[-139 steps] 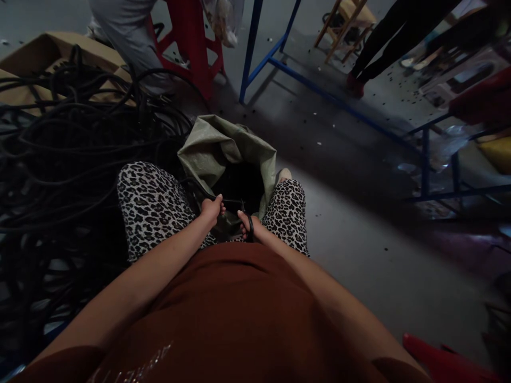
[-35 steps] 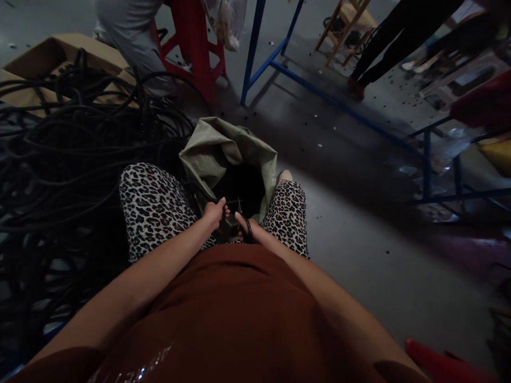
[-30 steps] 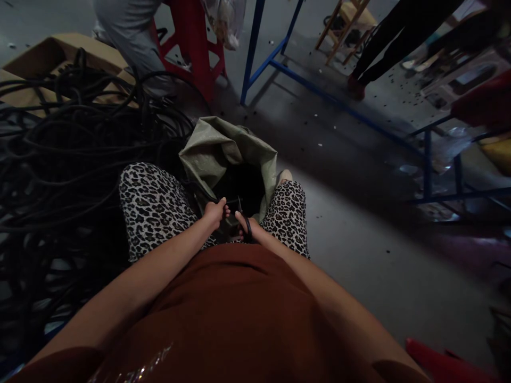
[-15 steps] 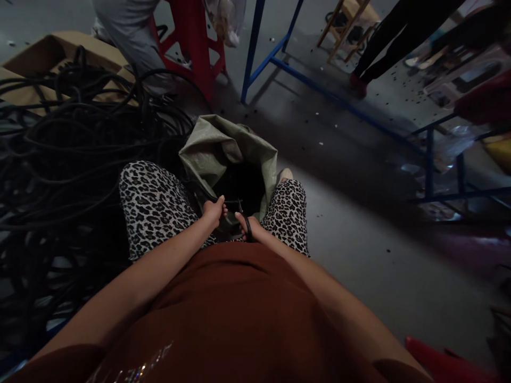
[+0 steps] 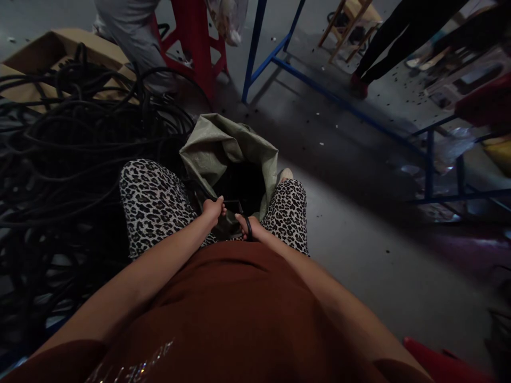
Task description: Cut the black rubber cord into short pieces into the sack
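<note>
Between my knees stands a greenish woven sack (image 5: 207, 130) with its mouth open and its inside dark. My left hand (image 5: 214, 209) is closed on a black rubber strip (image 5: 232, 201), whose short end sticks out to the right over the near rim. Close beside it, my right hand (image 5: 246, 225) grips a pair of black-handled scissors (image 5: 249, 230). The scissor blades point up at the strip's end; whether they touch it is too dark to tell.
A large tangle of black strips (image 5: 96, 141) lies on my left, spilling over a cardboard box (image 5: 40, 50). Ahead are a red stool (image 5: 195, 48), a blue metal frame (image 5: 295, 72) and a person's grey trouser leg (image 5: 131, 32). Another person's dark legs (image 5: 391, 42) stand farther right.
Both hands stay in nearly the same place with the same holds. The scissor blades look slightly shifted at the strip's end.
</note>
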### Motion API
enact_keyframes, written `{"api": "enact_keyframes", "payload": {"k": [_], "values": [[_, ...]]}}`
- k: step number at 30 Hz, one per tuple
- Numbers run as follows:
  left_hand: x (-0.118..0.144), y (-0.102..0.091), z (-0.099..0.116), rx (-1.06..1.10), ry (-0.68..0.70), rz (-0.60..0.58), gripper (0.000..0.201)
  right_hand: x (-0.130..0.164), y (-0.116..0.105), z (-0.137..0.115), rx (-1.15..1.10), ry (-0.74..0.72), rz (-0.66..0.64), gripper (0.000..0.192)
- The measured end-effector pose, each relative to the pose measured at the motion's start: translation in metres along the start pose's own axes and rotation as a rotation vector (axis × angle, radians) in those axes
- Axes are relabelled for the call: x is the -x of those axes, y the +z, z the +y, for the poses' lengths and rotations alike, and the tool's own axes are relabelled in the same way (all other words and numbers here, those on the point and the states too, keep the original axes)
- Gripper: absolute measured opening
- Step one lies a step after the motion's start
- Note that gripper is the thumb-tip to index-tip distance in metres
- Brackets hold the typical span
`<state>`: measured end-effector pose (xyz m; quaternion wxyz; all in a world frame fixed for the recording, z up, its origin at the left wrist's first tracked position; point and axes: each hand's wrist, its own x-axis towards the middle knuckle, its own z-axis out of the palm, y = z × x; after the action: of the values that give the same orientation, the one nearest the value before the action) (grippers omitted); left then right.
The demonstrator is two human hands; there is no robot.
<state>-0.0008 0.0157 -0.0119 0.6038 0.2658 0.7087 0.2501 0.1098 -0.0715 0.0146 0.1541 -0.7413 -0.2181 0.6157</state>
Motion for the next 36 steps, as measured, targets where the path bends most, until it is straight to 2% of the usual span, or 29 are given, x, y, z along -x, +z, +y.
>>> {"api": "enact_keyframes", "payload": {"k": [5, 10, 15, 28, 36], "values": [[-0.002, -0.001, 0.003, 0.054, -0.003, -0.021, 0.030, 0.010, -0.002, -0.006, -0.086, 0.044, 0.022, 0.046], [-0.002, -0.002, 0.011, 0.162, 0.000, -0.043, 0.029, 0.019, -0.004, -0.010, -0.150, 0.088, -0.022, 0.048], [0.001, -0.002, 0.015, 0.201, -0.009, -0.059, 0.028, 0.023, -0.005, -0.012, -0.082, 0.038, -0.069, 0.050], [0.001, 0.000, 0.004, 0.156, -0.027, -0.105, 0.025, 0.009, 0.000, -0.005, -0.088, 0.019, -0.070, 0.051], [0.010, 0.002, 0.005, 0.158, -0.059, -0.130, 0.024, -0.007, 0.002, 0.006, -0.101, -0.014, -0.068, 0.053]]}}
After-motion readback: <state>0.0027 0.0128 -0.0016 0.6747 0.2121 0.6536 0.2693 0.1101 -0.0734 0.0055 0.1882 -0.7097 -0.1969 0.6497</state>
